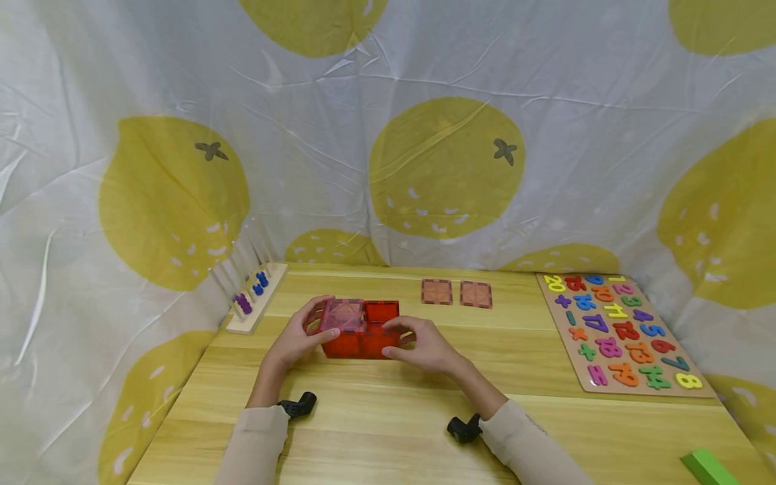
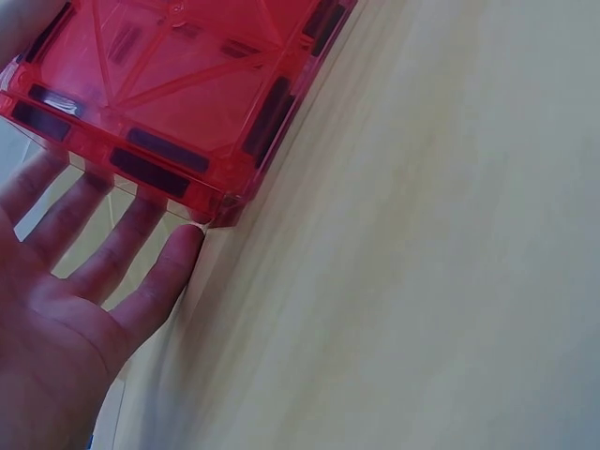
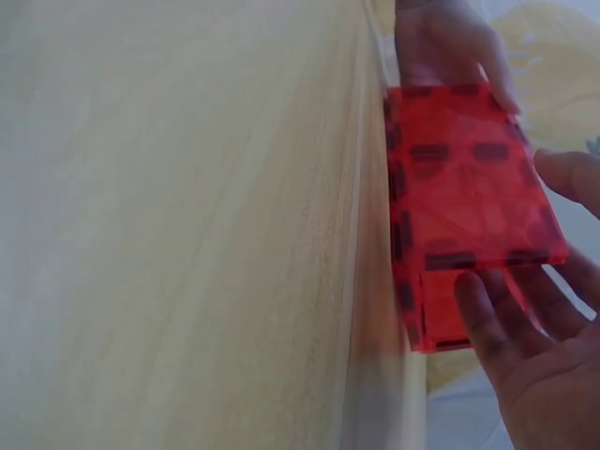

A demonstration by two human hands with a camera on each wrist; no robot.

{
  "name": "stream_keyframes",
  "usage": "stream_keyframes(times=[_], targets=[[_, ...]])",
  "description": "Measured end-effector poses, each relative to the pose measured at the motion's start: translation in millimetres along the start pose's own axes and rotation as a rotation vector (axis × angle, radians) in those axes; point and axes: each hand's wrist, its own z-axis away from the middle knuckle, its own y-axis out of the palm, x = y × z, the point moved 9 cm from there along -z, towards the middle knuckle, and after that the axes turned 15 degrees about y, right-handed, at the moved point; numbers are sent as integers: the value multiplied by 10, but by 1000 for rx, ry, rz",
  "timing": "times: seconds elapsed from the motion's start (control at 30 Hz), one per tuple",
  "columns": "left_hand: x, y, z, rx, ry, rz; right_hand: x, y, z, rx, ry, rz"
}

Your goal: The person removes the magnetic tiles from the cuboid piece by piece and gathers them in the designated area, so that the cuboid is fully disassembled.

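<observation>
A long box of see-through red magnetic tiles (image 1: 342, 345) stands on the table between the two hands. A pinkish tile (image 1: 345, 315) covers its left half, while the right half is uncovered on top. My left hand (image 1: 300, 335) grips the left end, thumb at the front edge and fingers spread over the end; those fingers (image 2: 103, 258) show behind the tile in the left wrist view. My right hand (image 1: 426, 345) holds the right end, thumb at the front. In the right wrist view, its fingers (image 3: 483, 323) lie at the end of the box (image 3: 469, 178).
Two loose square tiles, a left one (image 1: 437, 292) and a right one (image 1: 475, 294), lie flat behind the box. A pegged counting board (image 1: 261, 303) stands at left, a number puzzle board (image 1: 624, 337) at right. One green block (image 1: 708, 466) is at the near right corner.
</observation>
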Motion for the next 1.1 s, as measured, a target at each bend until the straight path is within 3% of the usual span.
stream_keyframes(times=[0.2,0.63,1.1], targets=[[-1,3,-12,-4,-6,15,15,35,-20,-4,0,11],[-26,-5,-15,-1,-1,4,-69,-9,-16,-93,73,21],[-5,11,-30,23,14,14,-64,-43,32,-97,82,36]])
